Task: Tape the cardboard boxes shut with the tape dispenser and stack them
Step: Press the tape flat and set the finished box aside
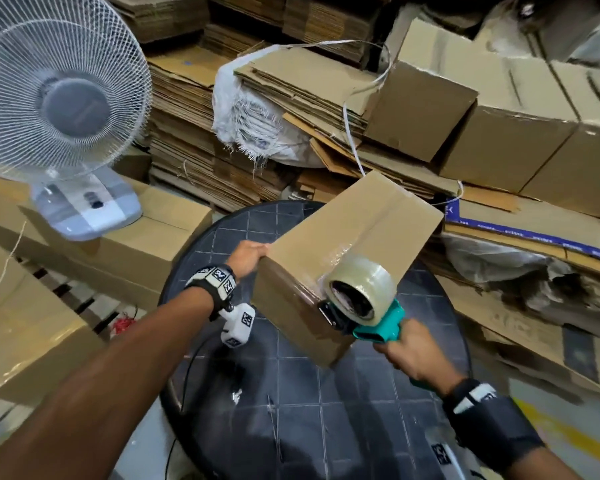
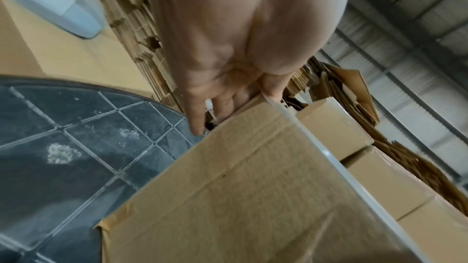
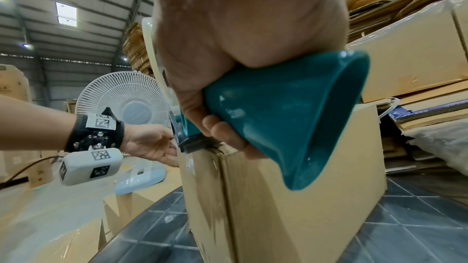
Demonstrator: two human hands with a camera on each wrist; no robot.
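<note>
A closed cardboard box (image 1: 354,230) is held tilted over the round dark table (image 1: 326,410), its near end lower. My left hand (image 1: 248,258) grips its upper left corner; in the left wrist view the thumb lies over the top edge and the fingers (image 2: 222,105) along the side of the box (image 2: 253,197). My right hand (image 1: 413,355) grips the handle of the teal tape dispenser (image 1: 378,329). Its clear tape roll (image 1: 364,278) sits at the top near edge, and its front end touches the near end face, where glossy tape shows.
A white fan (image 1: 59,109) stands on a box at the left. Taped boxes (image 1: 499,126) are stacked at the back right, with more boxes (image 1: 25,341) at the near left. Bundles of flat cardboard (image 1: 187,133) fill the back. A cable hangs by the table's left rim.
</note>
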